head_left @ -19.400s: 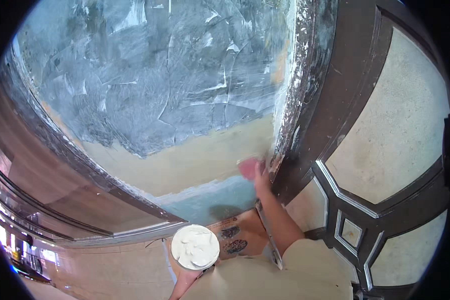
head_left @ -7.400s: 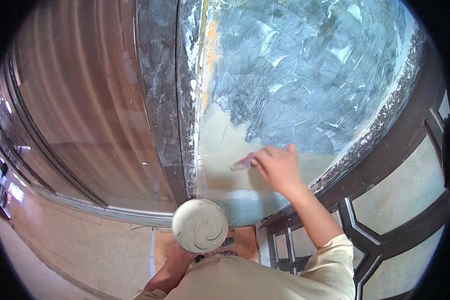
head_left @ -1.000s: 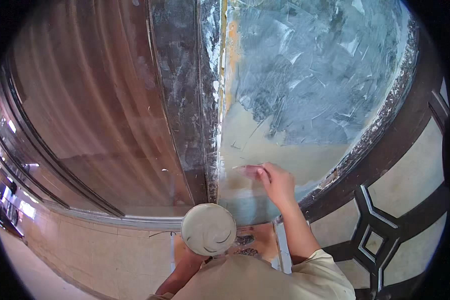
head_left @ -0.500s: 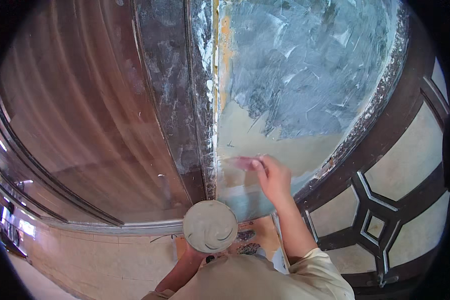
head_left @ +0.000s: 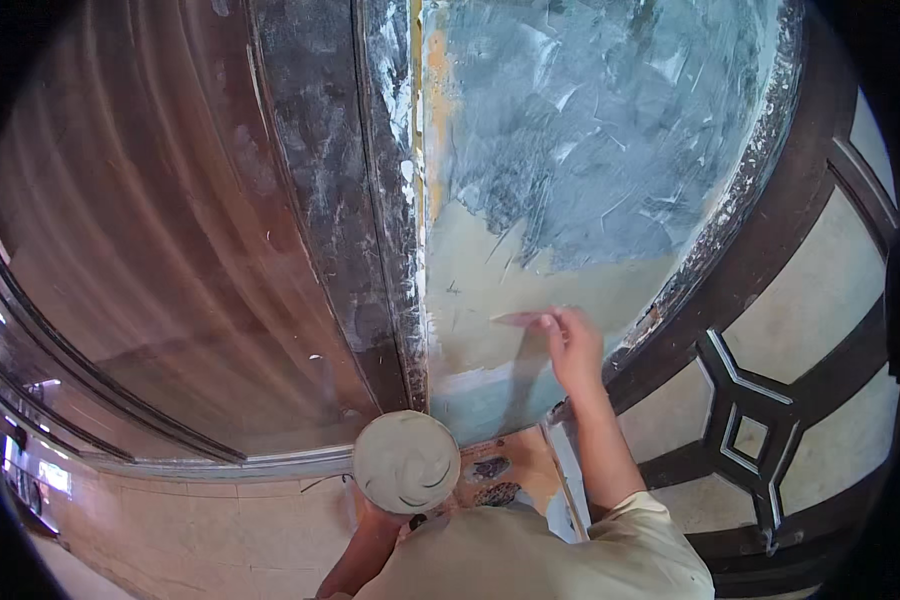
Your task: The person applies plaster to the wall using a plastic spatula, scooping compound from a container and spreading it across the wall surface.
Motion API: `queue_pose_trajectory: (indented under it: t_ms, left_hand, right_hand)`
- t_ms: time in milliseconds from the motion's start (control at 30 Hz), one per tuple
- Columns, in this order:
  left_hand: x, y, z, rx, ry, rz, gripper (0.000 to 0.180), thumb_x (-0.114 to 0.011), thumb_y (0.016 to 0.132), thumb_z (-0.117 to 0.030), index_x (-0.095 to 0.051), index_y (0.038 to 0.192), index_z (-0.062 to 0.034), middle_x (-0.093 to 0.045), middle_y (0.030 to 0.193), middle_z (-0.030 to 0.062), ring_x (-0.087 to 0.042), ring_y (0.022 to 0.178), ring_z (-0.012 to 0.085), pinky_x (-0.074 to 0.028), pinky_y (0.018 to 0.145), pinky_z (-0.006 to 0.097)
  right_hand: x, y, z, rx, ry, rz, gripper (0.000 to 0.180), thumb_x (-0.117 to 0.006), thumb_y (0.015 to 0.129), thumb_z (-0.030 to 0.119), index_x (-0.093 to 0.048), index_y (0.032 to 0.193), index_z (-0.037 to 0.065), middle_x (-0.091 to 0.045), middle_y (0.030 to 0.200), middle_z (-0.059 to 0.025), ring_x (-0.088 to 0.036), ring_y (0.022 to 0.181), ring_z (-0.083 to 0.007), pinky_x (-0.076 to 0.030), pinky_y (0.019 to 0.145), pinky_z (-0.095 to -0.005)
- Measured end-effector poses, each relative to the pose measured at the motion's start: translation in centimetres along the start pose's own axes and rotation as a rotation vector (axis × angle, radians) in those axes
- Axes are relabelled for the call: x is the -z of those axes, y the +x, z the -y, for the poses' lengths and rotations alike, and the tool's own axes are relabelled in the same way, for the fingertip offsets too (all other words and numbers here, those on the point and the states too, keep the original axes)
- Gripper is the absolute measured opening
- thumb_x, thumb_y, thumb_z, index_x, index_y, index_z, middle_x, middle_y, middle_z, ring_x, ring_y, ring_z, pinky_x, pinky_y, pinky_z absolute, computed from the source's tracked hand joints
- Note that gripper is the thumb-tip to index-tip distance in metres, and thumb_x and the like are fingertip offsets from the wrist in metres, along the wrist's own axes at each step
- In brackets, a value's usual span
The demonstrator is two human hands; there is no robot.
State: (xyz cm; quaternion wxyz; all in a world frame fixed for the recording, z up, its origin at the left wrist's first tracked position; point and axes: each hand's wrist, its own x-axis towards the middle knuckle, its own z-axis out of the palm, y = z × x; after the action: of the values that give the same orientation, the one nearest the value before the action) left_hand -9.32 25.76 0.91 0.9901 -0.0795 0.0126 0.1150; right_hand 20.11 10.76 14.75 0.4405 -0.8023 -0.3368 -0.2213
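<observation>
Soft daylight is lighting the scene evenly; glare is streaking the glossy left panel, edges are bending, corners are going black.

Brown glass door — tiled floor

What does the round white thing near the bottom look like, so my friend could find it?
Start at the tall wall panel, grey-blue above and tan below, then look down to its foot. There the left hand holds up a round container of white paste, swirled on top. Nothing else nearby is round and white.
</observation>
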Motion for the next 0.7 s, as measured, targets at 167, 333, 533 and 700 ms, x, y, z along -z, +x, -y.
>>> queue_pose_trajectory:
  t_ms: [167,333,533,700]
  left_hand:
    - [1.5,-0.2,-0.4,-0.021,0.179,-0.045,0.069,-0.039,0.095,-0.059,-0.036,0.149,-0.0158,-0.039,0.151,0.0127,-0.041,0.137,0.0363,-0.037,0.109,0.060]
    - [5.1,0.8,-1.4,-0.045,0.355,-0.081,0.068,-0.040,0.095,-0.059,-0.036,0.148,-0.0159,-0.040,0.151,0.0123,-0.041,0.136,0.0362,-0.037,0.110,0.060]
    - [2.1,0.5,-0.4,-0.035,0.341,-0.042,0.068,-0.040,0.096,-0.058,-0.037,0.148,-0.0157,-0.040,0.151,0.0122,-0.042,0.136,0.0359,-0.037,0.110,0.059]
    - [1.1,0.3,-0.1,-0.072,0.320,-0.017,0.067,-0.040,0.096,-0.058,-0.037,0.148,-0.0155,-0.041,0.151,0.0122,-0.042,0.136,0.0357,-0.038,0.110,0.058]
  right_hand:
    - [5.5,6.8,4.8,0.142,-0.050,-0.374,0.014,-0.063,0.092,0.014,-0.066,0.097,0.002,-0.062,0.084,-0.0127,-0.062,0.074,-0.0290,-0.048,0.067,-0.0379]
    - [4.3,2.1,4.3,0.076,-0.072,-0.125,0.012,-0.063,0.090,0.013,-0.068,0.099,0.005,-0.064,0.086,-0.0115,-0.062,0.075,-0.0278,-0.049,0.068,-0.0381]
    - [1.3,-0.2,1.2,0.104,-0.169,0.083,0.013,-0.065,0.089,0.017,-0.068,0.099,0.008,-0.064,0.093,-0.0141,-0.064,0.087,-0.0359,-0.051,0.073,-0.0415]
    - [6.7,5.4,6.7,0.321,-0.023,-0.290,0.014,-0.067,0.087,0.007,-0.066,0.101,0.005,-0.064,0.092,-0.0131,-0.065,0.085,-0.0304,-0.052,0.075,-0.0370]
